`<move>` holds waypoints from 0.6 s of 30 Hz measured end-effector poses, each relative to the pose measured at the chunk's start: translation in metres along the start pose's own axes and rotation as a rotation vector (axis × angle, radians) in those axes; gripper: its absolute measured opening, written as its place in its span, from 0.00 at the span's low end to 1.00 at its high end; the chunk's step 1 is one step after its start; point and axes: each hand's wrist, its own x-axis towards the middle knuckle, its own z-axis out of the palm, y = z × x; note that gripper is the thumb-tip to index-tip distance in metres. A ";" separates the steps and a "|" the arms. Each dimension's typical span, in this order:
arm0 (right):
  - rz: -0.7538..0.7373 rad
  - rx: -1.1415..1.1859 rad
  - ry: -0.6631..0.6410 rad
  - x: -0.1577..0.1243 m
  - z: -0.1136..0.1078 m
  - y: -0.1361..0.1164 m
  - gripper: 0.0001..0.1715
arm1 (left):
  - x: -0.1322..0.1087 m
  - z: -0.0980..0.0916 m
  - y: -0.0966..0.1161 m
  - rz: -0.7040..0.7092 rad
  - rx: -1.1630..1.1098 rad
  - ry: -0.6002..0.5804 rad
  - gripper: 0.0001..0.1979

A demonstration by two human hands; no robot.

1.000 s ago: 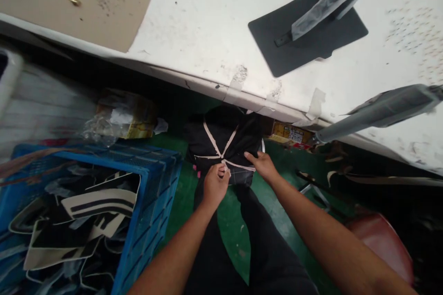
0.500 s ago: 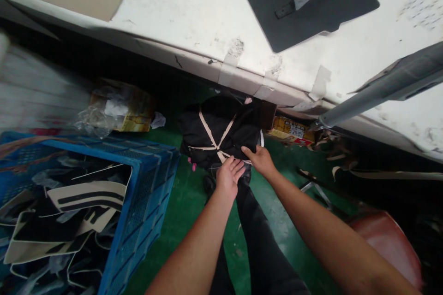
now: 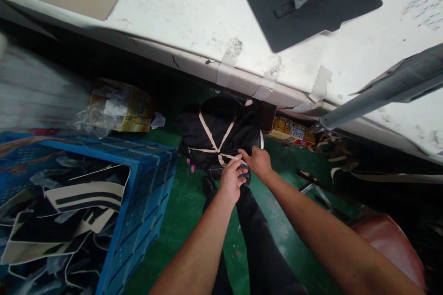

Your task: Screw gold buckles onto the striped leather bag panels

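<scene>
A black cloth bundle (image 3: 204,126) lies on the floor in front of my feet, bound with pale strips that cross at one point. From the crossing a loose pale strip (image 3: 226,159) runs to my hands. My left hand (image 3: 232,177) has thumb and forefinger pinched on this strip, the other fingers curled. Just to the right, my right hand (image 3: 258,162) closes on the same strip, its thumb and forefinger meeting close to the left fingertips. The strip's ends are hidden among the fingers.
A blue crate (image 3: 136,184) full of black and cream pieces stands at left. Ahead is a white table (image 3: 180,14) with a black plate (image 3: 311,14) and a grey metal tube (image 3: 374,90). Cartons (image 3: 136,117) sit beneath it. A red-brown seat (image 3: 391,244) is at lower right.
My left hand has gone from spread fingers to a pinch, moving slightly right and down. My right fingers have drawn closer to it, and the strip now forms a loop near the crossing.
</scene>
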 end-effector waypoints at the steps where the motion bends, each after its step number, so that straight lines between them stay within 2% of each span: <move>1: 0.003 0.004 -0.029 -0.001 -0.003 0.000 0.30 | -0.001 -0.002 0.000 0.012 0.022 -0.013 0.21; 5: -0.040 0.052 -0.175 -0.001 -0.017 0.002 0.33 | -0.002 -0.006 -0.005 0.091 0.099 0.007 0.27; 11: -0.036 0.059 -0.291 0.009 -0.025 0.001 0.35 | 0.003 0.007 -0.030 0.201 0.039 0.222 0.17; 14: -0.028 0.082 -0.334 0.012 -0.026 0.002 0.35 | 0.006 0.010 -0.038 0.164 0.012 0.305 0.21; 18: -0.014 0.128 -0.369 0.013 -0.030 0.004 0.36 | 0.012 0.004 -0.032 0.080 0.077 0.340 0.28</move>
